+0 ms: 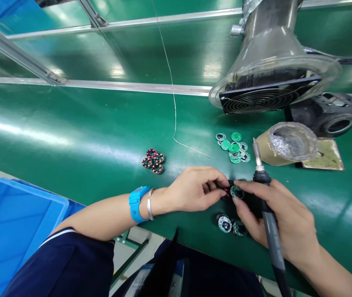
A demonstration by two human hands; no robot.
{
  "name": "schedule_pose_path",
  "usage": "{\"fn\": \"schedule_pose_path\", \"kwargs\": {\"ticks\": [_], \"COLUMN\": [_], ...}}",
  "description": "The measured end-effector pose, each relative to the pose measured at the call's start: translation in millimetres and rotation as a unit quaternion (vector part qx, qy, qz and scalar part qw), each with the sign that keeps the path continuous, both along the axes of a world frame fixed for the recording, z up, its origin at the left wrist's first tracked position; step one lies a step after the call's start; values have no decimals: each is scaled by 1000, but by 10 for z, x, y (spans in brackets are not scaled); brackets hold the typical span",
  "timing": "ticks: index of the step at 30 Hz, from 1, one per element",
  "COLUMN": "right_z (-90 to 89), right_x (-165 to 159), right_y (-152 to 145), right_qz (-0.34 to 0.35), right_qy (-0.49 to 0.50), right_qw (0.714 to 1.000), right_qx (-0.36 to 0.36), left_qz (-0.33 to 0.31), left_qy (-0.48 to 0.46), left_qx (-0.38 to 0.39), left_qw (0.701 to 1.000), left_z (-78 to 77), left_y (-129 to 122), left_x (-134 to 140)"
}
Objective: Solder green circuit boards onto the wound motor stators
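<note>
My left hand point(199, 187), wearing a blue wrist strap and a silver bangle, pinches a small dark-and-red wound coil ring point(227, 191). Pressed against that ring is a small round green circuit board point(236, 192), pinched between the thumb and forefinger of my right hand point(282, 218). The same hand also carries a soldering iron point(270, 222), its tip pointing up and away from the parts. Just below my fingertips lie two round board pieces point(224, 223). Beyond my left hand sits a small cluster of copper-and-black coil rings point(153, 161). Loose round green boards point(234, 147) are piled beyond my right hand.
Solder wire point(176, 119) hangs down to the green bench. A fume extractor hood point(275, 62) with a fan grille overhangs the back right. Beneath it stand a tan cup point(265, 146), a dark iron holder point(343, 115) and a shallow tray point(330, 154). Blue bin point(21, 231) at left.
</note>
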State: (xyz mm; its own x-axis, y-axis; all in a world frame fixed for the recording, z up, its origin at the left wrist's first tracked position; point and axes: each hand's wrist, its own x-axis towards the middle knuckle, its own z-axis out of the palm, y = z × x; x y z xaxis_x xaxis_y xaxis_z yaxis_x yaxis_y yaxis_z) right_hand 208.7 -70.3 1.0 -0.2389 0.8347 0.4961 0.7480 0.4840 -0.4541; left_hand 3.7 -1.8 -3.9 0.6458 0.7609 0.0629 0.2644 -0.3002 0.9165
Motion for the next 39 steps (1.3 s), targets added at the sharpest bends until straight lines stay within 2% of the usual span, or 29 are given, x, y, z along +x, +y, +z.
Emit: {"fn": "schedule_pose_path", "kwargs": {"ticks": [6,12,17,21,23,25,28,31,35,37,39], "right_z": [-15,5,-22,-61,-70,-83,-117,-146,-144,-134,-123], "right_x": [-31,-21,25,96,118,121,115,120,125,116,102], "right_y": [21,16,50,52,39,24,7,-8,-19,-16,-11], "right_qz": [-2,13,16,30,14,-2,17,30,24,21,18], "right_qy": [-7,-18,-21,-4,1,-3,-18,-19,2,11,21], "right_qw": [1000,999,999,999,1000,1000,1000,999,1000,1000,1000], "right_qx": [-11,-28,-36,-35,-22,-4,13,10,1,0,-6], "left_qz": [-39,-51,-76,-82,-87,-93,-105,-154,-281,-307,-307], "left_qy": [11,-6,-17,61,86,82,39,9,35,77,113], "left_qx": [33,54,157,231,252,244,177,132,196,222,224], "left_qw": [999,997,985,967,960,962,978,979,939,922,918], "left_z": [1,-31,-60,-33,-18,-11,11,75,170,185,174], "left_y": [43,54,40,16,17,38,100,155,152,112,45], "left_x": [-24,-26,-11,33,64,83,45,-83,-237,-248,-215]}}
